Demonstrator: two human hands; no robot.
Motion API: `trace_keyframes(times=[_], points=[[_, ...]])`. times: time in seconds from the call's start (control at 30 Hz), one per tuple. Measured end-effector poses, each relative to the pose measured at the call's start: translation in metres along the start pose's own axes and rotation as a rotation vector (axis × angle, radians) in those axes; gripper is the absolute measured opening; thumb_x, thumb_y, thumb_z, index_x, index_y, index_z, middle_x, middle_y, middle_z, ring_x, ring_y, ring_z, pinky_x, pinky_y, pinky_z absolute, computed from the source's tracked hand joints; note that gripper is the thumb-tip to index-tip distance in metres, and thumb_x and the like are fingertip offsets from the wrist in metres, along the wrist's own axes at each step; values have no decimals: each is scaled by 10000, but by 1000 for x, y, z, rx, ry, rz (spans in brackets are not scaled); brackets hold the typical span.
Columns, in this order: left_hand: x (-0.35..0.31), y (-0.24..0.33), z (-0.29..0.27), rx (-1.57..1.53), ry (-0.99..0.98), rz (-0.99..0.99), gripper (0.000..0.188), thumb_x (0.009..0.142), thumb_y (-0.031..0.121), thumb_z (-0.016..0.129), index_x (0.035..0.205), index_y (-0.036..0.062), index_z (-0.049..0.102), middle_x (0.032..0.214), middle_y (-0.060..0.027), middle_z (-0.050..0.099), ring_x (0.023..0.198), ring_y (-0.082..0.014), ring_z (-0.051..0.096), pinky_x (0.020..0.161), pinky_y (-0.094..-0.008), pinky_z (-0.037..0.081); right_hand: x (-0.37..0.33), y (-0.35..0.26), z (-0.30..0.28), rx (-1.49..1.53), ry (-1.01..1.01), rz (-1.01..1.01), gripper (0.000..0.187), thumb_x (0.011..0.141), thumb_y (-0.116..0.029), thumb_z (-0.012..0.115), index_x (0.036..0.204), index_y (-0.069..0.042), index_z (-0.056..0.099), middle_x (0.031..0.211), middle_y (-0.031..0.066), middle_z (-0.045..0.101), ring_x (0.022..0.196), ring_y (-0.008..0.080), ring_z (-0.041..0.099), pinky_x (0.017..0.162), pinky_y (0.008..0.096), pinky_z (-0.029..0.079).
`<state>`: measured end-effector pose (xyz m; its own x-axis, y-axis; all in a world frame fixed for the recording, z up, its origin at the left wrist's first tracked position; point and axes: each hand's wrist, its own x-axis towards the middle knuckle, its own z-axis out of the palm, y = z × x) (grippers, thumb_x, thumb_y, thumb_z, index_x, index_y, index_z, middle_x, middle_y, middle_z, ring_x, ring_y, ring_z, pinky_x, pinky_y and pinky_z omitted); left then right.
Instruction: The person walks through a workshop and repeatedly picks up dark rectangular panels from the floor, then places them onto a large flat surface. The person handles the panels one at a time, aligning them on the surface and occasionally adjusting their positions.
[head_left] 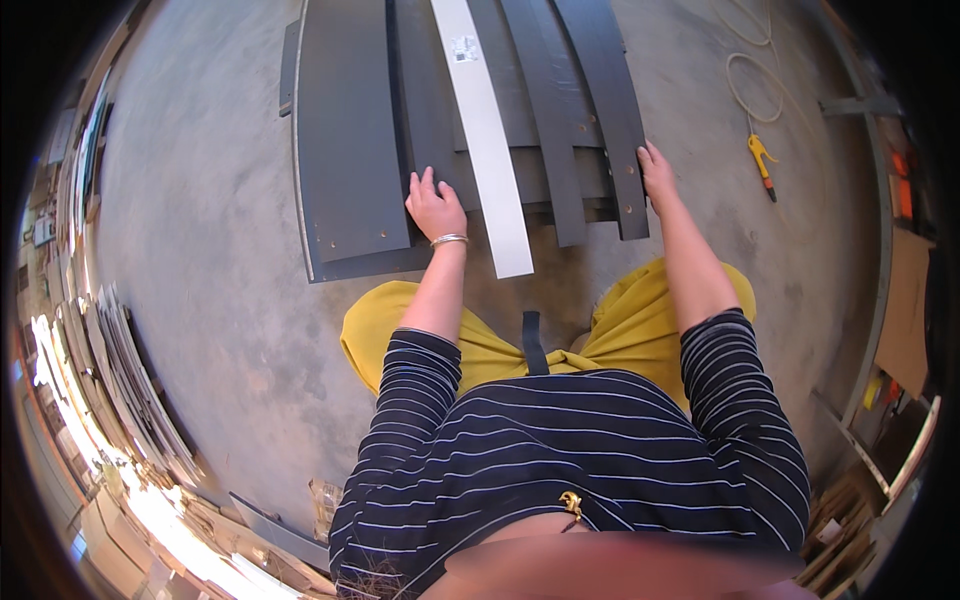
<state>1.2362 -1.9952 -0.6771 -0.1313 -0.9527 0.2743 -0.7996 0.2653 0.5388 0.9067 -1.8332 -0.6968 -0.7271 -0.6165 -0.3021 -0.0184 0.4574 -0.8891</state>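
Several dark grey boards lie stacked lengthwise on the floor in front of me. My left hand (436, 210) rests with its fingers spread at the right edge of the wide dark grey panel (350, 150). A narrow white strip (490, 160) with a printed label lies over the boards, just right of that hand, its near end sticking out toward me. At the far right of the stack, my right hand (657, 176) is closed at the outer edge of a narrow dark grey board (607, 90) with drilled holes. Some of its fingers are hidden.
A yellow air blow gun (761, 158) on a pale coiled hose (757, 85) lies on the concrete floor (220, 220) to the right. Long panels (140, 370) are stacked along the left. A metal rack (885, 270) stands at the right. My bent knees flank the stack's near end.
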Motion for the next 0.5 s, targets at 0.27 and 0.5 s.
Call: trace_keyframes(times=[0.27, 0.5], points=[[2, 23, 10, 230, 191, -95, 290, 762, 149, 574, 1052, 160, 571, 1212, -87, 524, 1013, -276, 502, 801, -416, 402, -10, -14, -2, -132, -27, 72, 450, 912, -322, 451, 1195, 24, 497, 1153, 153, 566, 1080, 244, 519, 924, 320, 382], [8, 25, 16, 272, 292, -111, 275, 745, 137, 574, 1017, 171, 588, 1186, -61, 552, 995, -253, 524, 772, -406, 415, -7, -3, 2, -130, 61, -41, 379, 924, -256, 448, 1195, 1, 511, 1142, 133, 575, 1061, 218, 523, 909, 320, 387]])
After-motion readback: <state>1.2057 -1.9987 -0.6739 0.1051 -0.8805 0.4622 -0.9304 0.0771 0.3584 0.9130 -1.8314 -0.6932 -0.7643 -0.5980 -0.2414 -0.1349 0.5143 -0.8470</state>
